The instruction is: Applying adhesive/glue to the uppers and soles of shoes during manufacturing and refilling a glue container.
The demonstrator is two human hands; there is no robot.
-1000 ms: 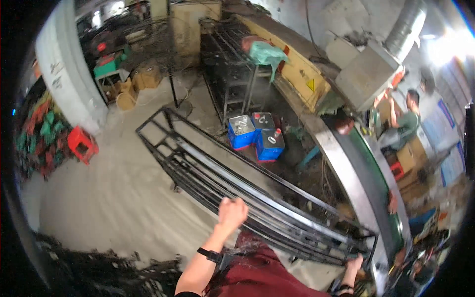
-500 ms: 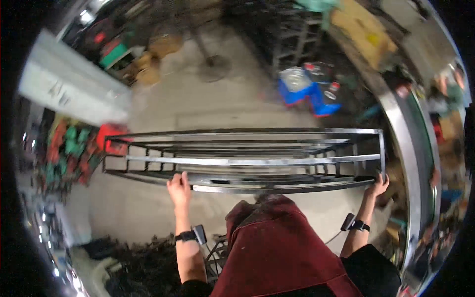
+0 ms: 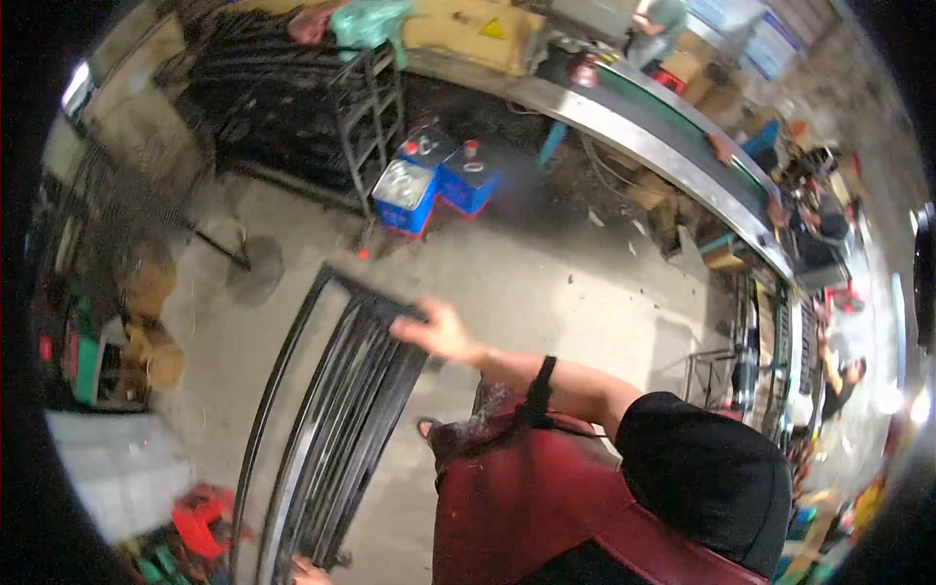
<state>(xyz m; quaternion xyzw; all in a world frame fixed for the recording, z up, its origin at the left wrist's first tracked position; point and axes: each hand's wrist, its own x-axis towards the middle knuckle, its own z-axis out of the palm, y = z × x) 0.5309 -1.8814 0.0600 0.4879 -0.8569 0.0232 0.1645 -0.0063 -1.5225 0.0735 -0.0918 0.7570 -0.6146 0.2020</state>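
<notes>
Head view: barred metal frame [image 3: 348,419]

A yellow warning triangle [image 3: 491,27] sits on the big yellow panel [image 3: 444,37] at the back. The light and blue posters [image 3: 772,47] and the sides of the blue cans [image 3: 402,216] are too blurry for any words to be read.

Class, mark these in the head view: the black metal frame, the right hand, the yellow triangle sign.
Black metal frame [image 3: 341,429], head view: among its long bars.
Right hand [image 3: 442,332], head view: back of the hand.
Yellow triangle sign [image 3: 491,28], head view: its centre.
</notes>
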